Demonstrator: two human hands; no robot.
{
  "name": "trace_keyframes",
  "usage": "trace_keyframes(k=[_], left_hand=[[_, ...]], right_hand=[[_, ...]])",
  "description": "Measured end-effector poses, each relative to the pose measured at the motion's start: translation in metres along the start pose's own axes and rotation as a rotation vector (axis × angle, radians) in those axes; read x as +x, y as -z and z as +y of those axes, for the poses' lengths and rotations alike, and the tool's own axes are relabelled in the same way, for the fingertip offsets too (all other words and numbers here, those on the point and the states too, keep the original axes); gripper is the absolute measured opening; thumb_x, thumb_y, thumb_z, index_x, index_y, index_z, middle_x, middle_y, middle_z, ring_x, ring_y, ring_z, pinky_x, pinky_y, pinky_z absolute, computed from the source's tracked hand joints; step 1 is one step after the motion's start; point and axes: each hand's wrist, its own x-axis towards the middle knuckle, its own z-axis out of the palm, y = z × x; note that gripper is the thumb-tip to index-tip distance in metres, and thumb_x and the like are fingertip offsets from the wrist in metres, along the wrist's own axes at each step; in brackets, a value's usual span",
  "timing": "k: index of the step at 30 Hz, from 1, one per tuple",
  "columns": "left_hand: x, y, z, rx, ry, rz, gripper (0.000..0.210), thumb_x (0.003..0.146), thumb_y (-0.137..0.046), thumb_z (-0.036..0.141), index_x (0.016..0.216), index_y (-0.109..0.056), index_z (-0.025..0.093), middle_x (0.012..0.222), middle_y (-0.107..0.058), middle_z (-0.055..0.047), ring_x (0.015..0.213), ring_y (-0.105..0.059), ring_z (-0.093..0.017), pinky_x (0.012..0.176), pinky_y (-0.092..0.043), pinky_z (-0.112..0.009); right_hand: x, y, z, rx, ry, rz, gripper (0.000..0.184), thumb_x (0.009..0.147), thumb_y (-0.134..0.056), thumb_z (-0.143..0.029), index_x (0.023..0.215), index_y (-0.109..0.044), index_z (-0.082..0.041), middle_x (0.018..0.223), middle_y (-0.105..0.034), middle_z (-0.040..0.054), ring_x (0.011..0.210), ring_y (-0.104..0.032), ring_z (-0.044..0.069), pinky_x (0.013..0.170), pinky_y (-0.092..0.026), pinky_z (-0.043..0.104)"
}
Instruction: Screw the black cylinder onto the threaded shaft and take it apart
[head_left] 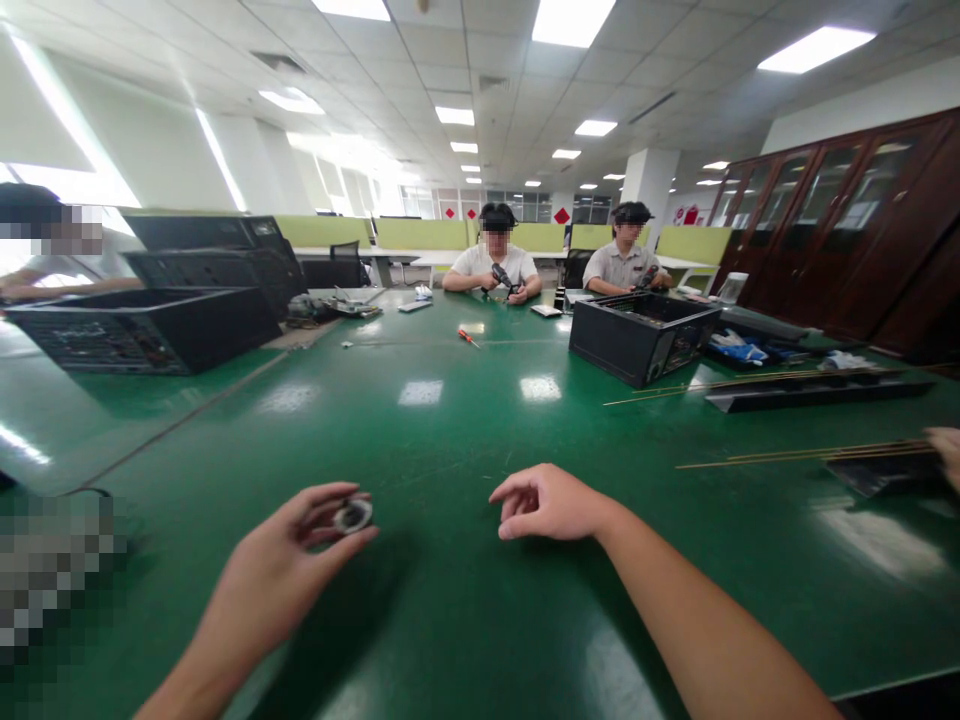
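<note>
Between the thumb and fingers of my left hand (277, 560) is a small round part (355, 515) with a pale, metallic-looking rim and a dark middle. Its exact kind is too small to make out. My left hand is closed on it, a little above the green tabletop (420, 440). To the right, my right hand (559, 505) hovers over the table with loosely curled fingers and the thumb apart from the index finger. Nothing shows in its grip. The two hands do not touch.
Black computer cases stand left (217, 325) and right (637, 340). A screwdriver (469, 338) lies farther back. Thin rods (795, 455) and a dark metal channel (810, 392) lie at right, near another person's hand (946, 450). Two people sit opposite; another is at left.
</note>
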Motion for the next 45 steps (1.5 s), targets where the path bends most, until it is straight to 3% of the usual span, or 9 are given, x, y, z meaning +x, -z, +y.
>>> trace_keyframes(k=[4,8,12,16,20,36,45], left_hand=[[0.031,-0.071,0.042,-0.102,-0.157,-0.200,0.038,0.074,-0.073,0.042,0.104,-0.069,0.020,0.101,-0.075,-0.006,0.090,-0.070,-0.024,0.086,-0.057,-0.040],[0.041,-0.106,0.046,-0.073,-0.299,-0.247,0.033,0.079,-0.070,0.037,0.109,-0.070,0.024,0.103,-0.073,-0.005,0.093,-0.067,-0.023,0.081,-0.055,-0.035],[0.036,-0.109,0.031,-0.078,-0.366,-0.303,0.032,0.081,-0.068,0.033,0.112,-0.069,0.025,0.102,-0.072,-0.005,0.094,-0.066,-0.021,0.085,-0.053,-0.034],[0.032,-0.110,0.027,-0.114,-0.288,-0.271,0.041,0.073,-0.074,0.025,0.113,-0.067,0.023,0.103,-0.073,-0.004,0.093,-0.068,-0.022,0.087,-0.054,-0.034],[0.032,-0.113,0.030,-0.129,-0.288,-0.265,0.030,0.072,-0.074,0.022,0.102,-0.070,0.023,0.097,-0.074,-0.002,0.089,-0.068,-0.021,0.082,-0.053,-0.033],[0.031,-0.113,0.028,-0.226,-0.413,-0.271,0.026,0.077,-0.076,0.026,0.102,-0.070,0.023,0.096,-0.072,-0.001,0.089,-0.066,-0.018,0.082,-0.051,-0.030],[0.029,-0.112,0.028,-0.222,-0.409,-0.255,0.024,0.076,-0.076,0.024,0.100,-0.070,0.024,0.095,-0.072,0.000,0.088,-0.066,-0.017,0.082,-0.051,-0.029]], right_hand=[[0.001,0.007,0.009,-0.107,0.064,0.189,0.050,0.072,-0.074,-0.015,0.121,-0.063,-0.016,0.096,-0.071,0.0052,0.075,-0.065,0.013,0.071,-0.051,0.026],[-0.003,0.012,0.009,-0.264,0.104,0.295,0.064,0.070,-0.063,-0.002,0.130,-0.053,-0.021,0.105,-0.069,0.0043,0.080,-0.065,0.014,0.074,-0.051,0.026],[-0.004,0.007,-0.001,-0.373,0.140,0.324,0.065,0.069,-0.069,-0.008,0.129,-0.050,-0.025,0.110,-0.067,0.0034,0.089,-0.065,0.017,0.082,-0.050,0.030],[-0.005,-0.001,-0.009,-0.448,0.168,0.312,0.057,0.069,-0.074,-0.015,0.122,-0.055,-0.024,0.113,-0.066,0.0042,0.095,-0.063,0.020,0.087,-0.049,0.032],[-0.005,-0.005,-0.010,-0.484,0.152,0.291,0.051,0.071,-0.075,-0.019,0.118,-0.058,-0.024,0.112,-0.067,0.0046,0.097,-0.064,0.021,0.086,-0.049,0.032],[-0.003,-0.012,-0.010,-0.553,0.200,0.331,0.015,0.081,-0.066,-0.019,0.096,-0.065,-0.022,0.091,-0.070,0.0007,0.083,-0.064,0.017,0.074,-0.045,0.026],[-0.003,-0.013,-0.011,-0.583,0.208,0.306,0.011,0.087,-0.064,-0.026,0.095,-0.069,-0.021,0.090,-0.072,0.0020,0.083,-0.065,0.017,0.075,-0.044,0.026]])
